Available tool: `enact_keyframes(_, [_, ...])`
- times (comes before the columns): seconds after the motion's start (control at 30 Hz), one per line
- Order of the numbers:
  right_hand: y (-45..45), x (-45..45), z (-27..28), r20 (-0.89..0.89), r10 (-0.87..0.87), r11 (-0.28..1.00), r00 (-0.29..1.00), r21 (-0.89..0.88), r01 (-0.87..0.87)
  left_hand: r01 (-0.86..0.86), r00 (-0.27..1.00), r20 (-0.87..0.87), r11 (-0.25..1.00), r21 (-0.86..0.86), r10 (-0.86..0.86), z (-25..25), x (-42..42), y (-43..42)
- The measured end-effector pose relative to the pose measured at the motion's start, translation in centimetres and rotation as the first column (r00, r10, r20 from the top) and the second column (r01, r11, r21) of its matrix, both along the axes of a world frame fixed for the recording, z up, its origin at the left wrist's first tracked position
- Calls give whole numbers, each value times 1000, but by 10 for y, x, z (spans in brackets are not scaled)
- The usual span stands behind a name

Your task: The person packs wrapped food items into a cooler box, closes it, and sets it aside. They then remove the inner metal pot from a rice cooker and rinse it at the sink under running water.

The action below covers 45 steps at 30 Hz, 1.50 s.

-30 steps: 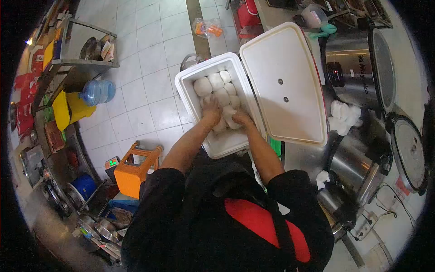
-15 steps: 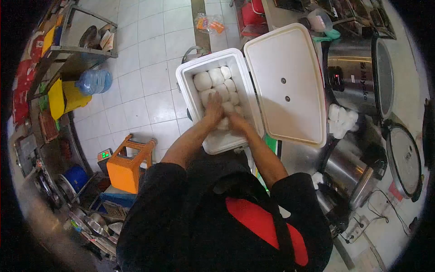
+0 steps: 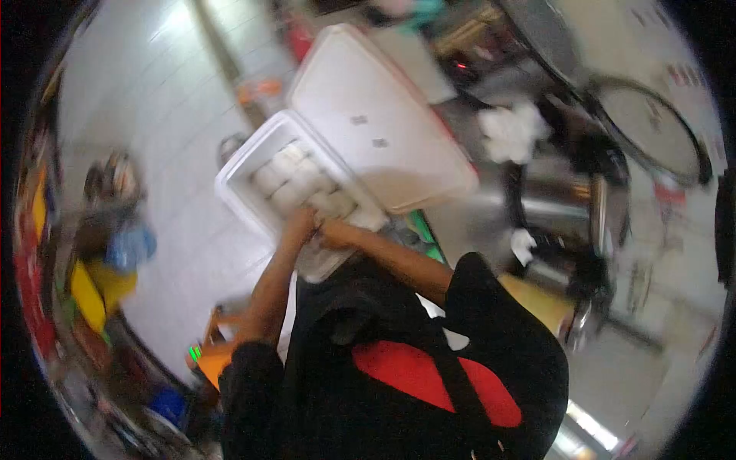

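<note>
An open white cooler box (image 3: 238, 201) holds several round white bundles (image 3: 295, 176) packed side by side. My left hand (image 3: 301, 224) is over the near end of the box, close to the bundles. Right beside it, nearly touching, is my right hand (image 3: 335, 231). Motion smears the fingers of both hands, and what they hold, if anything, cannot be made out. The white lid (image 3: 376, 115) is swung open on the right side of the box.
Right of the box stand metal cookers (image 3: 560, 199) and a pile of white cloths or bags (image 3: 512, 132). An orange stool (image 3: 218, 360), a blue water bottle (image 3: 132, 249) and a yellow container (image 3: 92, 295) are at the left. Pale floor tiles (image 3: 172, 153) lie beyond.
The view has turned and blurred, with the box now further left in it. My hands have drawn close together and toward the near end of the box.
</note>
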State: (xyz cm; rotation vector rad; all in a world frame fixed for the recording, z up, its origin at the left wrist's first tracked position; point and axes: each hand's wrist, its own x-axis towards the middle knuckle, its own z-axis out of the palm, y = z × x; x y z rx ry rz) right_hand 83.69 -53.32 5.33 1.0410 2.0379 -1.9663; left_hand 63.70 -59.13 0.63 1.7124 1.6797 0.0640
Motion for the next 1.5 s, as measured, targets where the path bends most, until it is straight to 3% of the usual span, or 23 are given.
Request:
enact_keyframes(0.03, [-3, 18, 31, -31, 14, 995, 999, 95, -11, 227, 971, -78, 974, -2, -226, 2, 3, 2])
enact_keyframes(0.1, [-7, 42, 84, -85, 89, 962, 992, 267, -63, 296, 950, -64, 945, -141, -307, -8, 18, -14])
enact_keyframes(0.17, [9, 115, 145, 27, -294, 956, 955, -6, 294, 315, 943, -83, 944, -98, -323, 1, 24, -30])
enact_keyframes(0.23, [4, 208, 160, 146, -729, 681, 668, 239, 692, 341, 931, -126, 939, -34, -343, 3, 32, -29])
enact_keyframes(0.27, [-5, 263, 145, 154, -851, 497, 502, 546, 675, 352, 924, -162, 936, 11, -346, -1, 32, -32])
enact_keyframes(0.3, [-17, 314, 128, 209, -907, 360, 366, 835, 416, 348, 921, -205, 936, 50, -331, -1, 29, -37])
enact_keyframes(0.33, [-33, 365, 101, 334, -930, 310, 156, 938, -158, 333, 934, -165, 940, 72, -318, 7, 30, -39])
enact_keyframes(0.37, [-48, 408, 78, 354, -933, 322, -56, 759, -566, 291, 951, -134, 953, 86, -278, 20, 36, -36])
enact_keyframes(0.5, [-55, 504, -18, 65, -998, 69, -25, 955, -289, 137, 980, -134, 987, -86, -148, 4, 35, -39])
enact_keyframes(0.57, [-37, 474, 21, 151, -967, 141, -205, 988, 62, 23, 999, -48, 1000, -4, -24, 9, 39, -42])
enact_keyframes(0.67, [-40, 504, 2, 242, -966, 254, 92, 957, 140, -214, 971, 132, 971, 105, 199, 43, 48, -43])
enact_keyframes(0.73, [-44, 487, 14, 294, -924, 375, 243, 815, 442, -355, 913, 264, 925, 138, 312, 67, 65, -36])
enact_keyframes(0.8, [-54, 428, 43, 272, -843, 532, 464, 546, 648, -453, 737, 540, 890, -50, 406, 109, 97, -25])
enact_keyframes(0.83, [-60, 392, 57, 223, -764, 633, 605, 441, 637, -487, 618, 632, 859, -158, 467, 138, 105, -22])
enact_keyframes(0.87, [-63, 356, 75, 157, -622, 738, 767, 444, 508, -399, 663, 658, 912, -96, 358, 174, 113, -15])
enact_keyframes(0.93, [-42, 220, 157, 118, -783, 567, 611, -269, 778, -268, 643, 742, 963, -11, 187, 213, 134, -8])
enact_keyframes(0.97, [-37, 177, 181, 87, -690, 704, 718, -152, 694, -226, 571, 812, 974, 12, 122, 219, 138, -8])
enact_keyframes(1.03, [-26, 124, 192, 71, -558, 822, 827, -87, 563, -361, 557, 774, 927, -101, 301, 248, 134, -11])
enact_keyframes(1.13, [-16, 64, 181, -17, -526, 810, 850, 296, 507, -612, 298, 747, 720, -327, 594, 250, 112, -13])
enact_keyframes(1.2, [-15, 31, 188, -34, -532, 780, 846, 369, 505, -708, 127, 737, 580, -401, 664, 251, 98, -13])
enact_keyframes(1.3, [-3, 2, 185, -61, -501, 819, 863, 288, 496, -689, -175, 770, 482, -541, 614, 224, 87, -20])
enact_keyframes(1.4, [-6, -22, 176, -120, -492, 836, 862, 213, 506, -448, -587, 608, 411, -794, 534, 219, 79, -25])
enact_keyframes(1.5, [-15, -39, 146, -337, -476, 764, 813, 299, 571, -347, -681, 572, 487, -802, 456, 220, 67, -30])
